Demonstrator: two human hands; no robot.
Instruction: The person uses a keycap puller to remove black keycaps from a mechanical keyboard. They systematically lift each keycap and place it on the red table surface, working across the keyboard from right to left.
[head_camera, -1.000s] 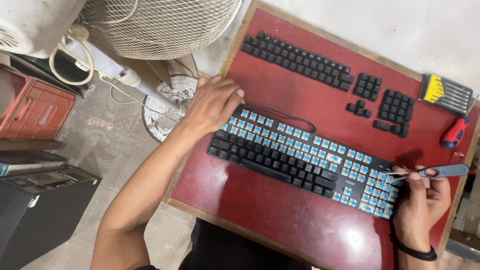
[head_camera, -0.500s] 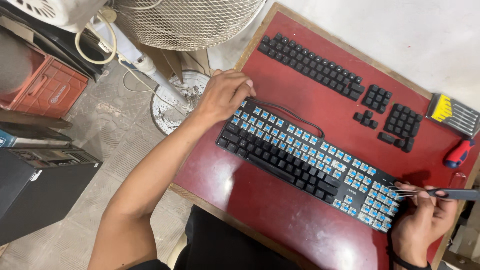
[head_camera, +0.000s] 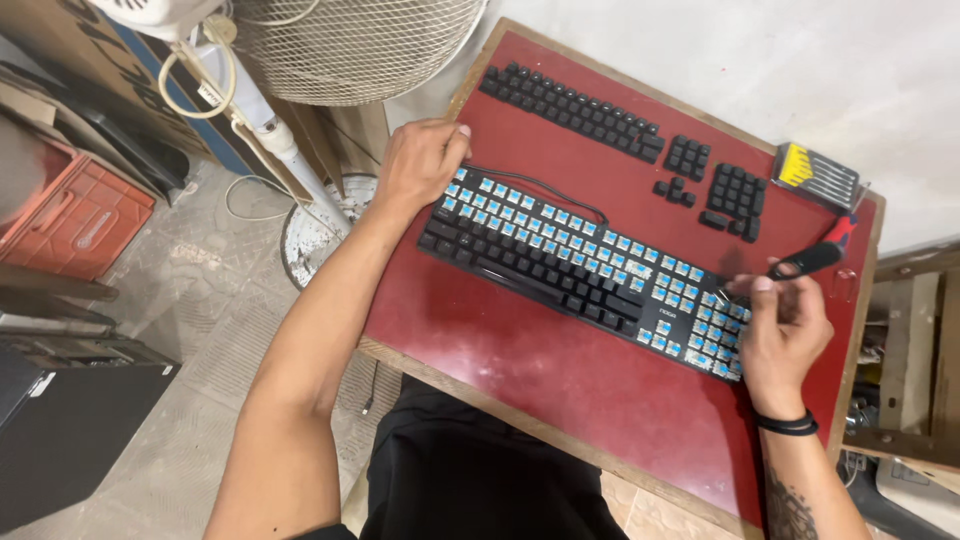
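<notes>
A black keyboard (head_camera: 560, 262) lies slantwise on a red table (head_camera: 520, 370); many keycaps are off, showing blue switches. My left hand (head_camera: 420, 160) rests on the keyboard's far left corner, holding it steady. My right hand (head_camera: 785, 330) is over the keyboard's right end, pinching a small wire keycap puller with a black handle (head_camera: 800, 264) that points toward the back right. Removed black keycaps (head_camera: 575, 105) lie in rows along the table's far side, with more (head_camera: 735, 192) in blocks to the right.
A yellow and grey screwdriver bit set (head_camera: 818, 175) and a red-handled screwdriver (head_camera: 845, 232) lie at the back right corner. A standing fan (head_camera: 350, 40) is left of the table, an orange crate (head_camera: 75, 215) beyond it, and a black box (head_camera: 60, 430) on the floor.
My right hand has lifted the puller off the right end of the keyboard and tilted its handle up to the right. My left hand stays on the left corner.
</notes>
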